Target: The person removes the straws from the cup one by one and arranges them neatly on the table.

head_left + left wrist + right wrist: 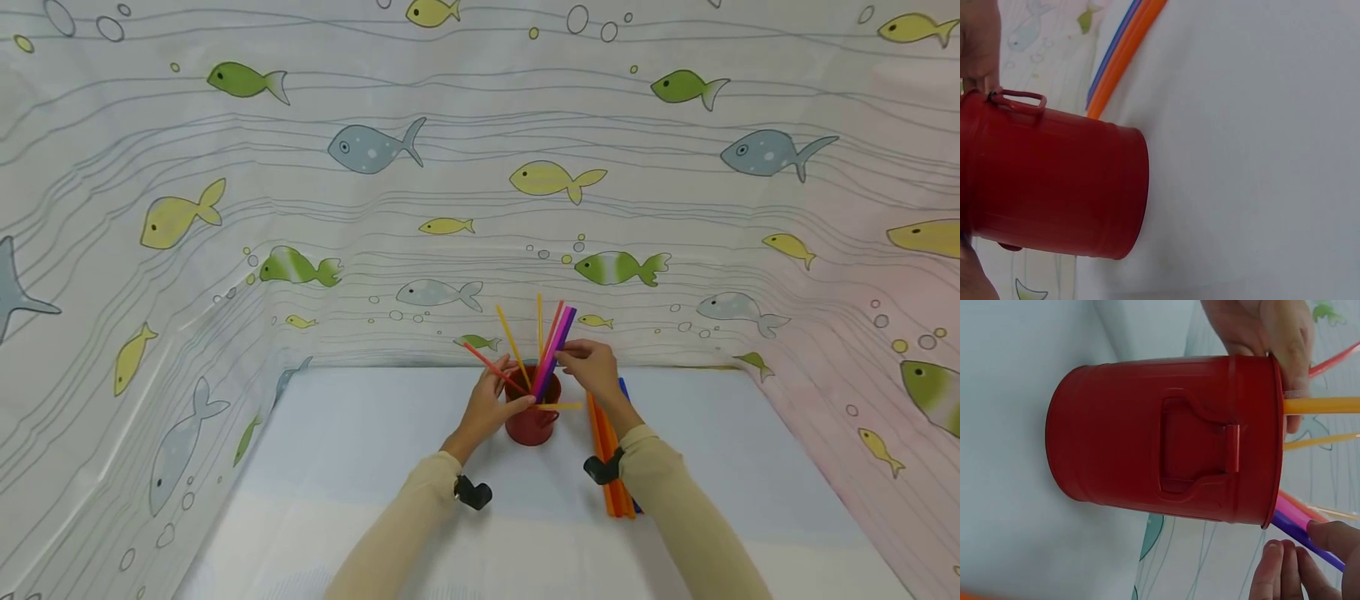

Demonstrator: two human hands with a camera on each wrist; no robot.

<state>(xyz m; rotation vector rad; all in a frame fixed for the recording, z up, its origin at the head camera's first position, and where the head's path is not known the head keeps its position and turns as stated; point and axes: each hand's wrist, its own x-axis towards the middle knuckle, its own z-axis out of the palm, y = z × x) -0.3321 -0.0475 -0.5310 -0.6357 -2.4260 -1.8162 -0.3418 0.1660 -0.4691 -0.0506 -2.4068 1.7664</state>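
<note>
A red metal bucket [531, 431] with a small side handle [1232, 449] stands upright on the table. My left hand [491, 406] grips its rim from the left, thumb on the near side. Several straw-like sticks lean out of the bucket, among them a red one [480, 358] and yellow ones [512, 333]. One yellow stick [562, 407] lies nearly level across the rim. Over the bucket's right side, my right hand [592, 372] pinches a purple stick [1300, 536] and a pink stick [1291, 512] between thumb and fingers. Their lower ends are inside the bucket, out of sight.
Orange sticks [611, 467] lie in a bundle with blue sticks [637, 506] on the white table [337, 483], right of the bucket and beneath the right forearm. A fish-patterned cloth [480, 200] rises behind the table and along both sides.
</note>
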